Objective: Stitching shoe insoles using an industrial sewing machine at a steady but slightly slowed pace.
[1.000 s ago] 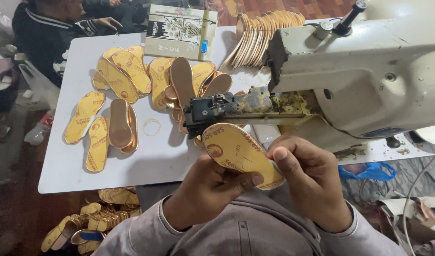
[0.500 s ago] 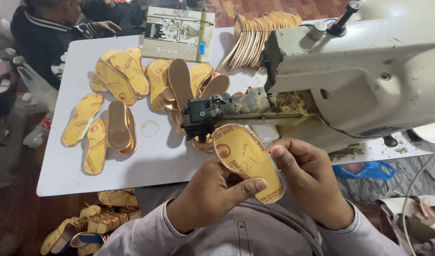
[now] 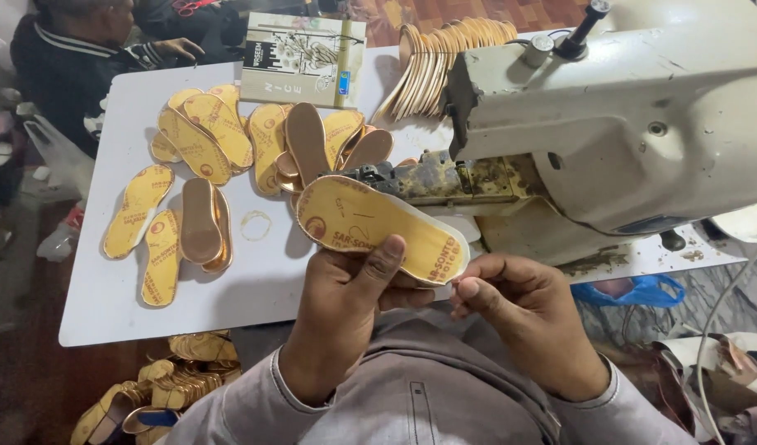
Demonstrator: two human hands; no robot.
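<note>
Here, most of the right half of the view was taken up by a heavy cream sewing machine (image 3: 642, 124), set at the right end of a white table (image 3: 106, 305). Across the far left part of the table a spread of yellow insoles (image 3: 205, 140) was laid, some turned to their coppery undersides, and a fanned stack of further soles (image 3: 444, 49) was stood along the far edge behind the machine, with a printed box (image 3: 304, 62) beside it. More soles were heaped on the floor (image 3: 148, 395) below the table's near left corner. At the far left corner another person's sleeve (image 3: 82, 66) was to be seen.

One yellow insole (image 3: 370, 227) was held just off the near edge of the table, in front of the machine's dark metal arm (image 3: 428, 177). It was gripped from below by the left hand (image 3: 345, 305), the thumb pressed on its printed face near the middle, so that the toe end jutted left and away from the grip. The heel end was pinched at its rim by the fingertips of the right hand (image 3: 519, 317), closed on it.

The step in hand was judged to be the turning of the insole's edge at the machine. For the next move, the rim would need to be brought level to the arm's tip, with both grips kept firm.
</note>
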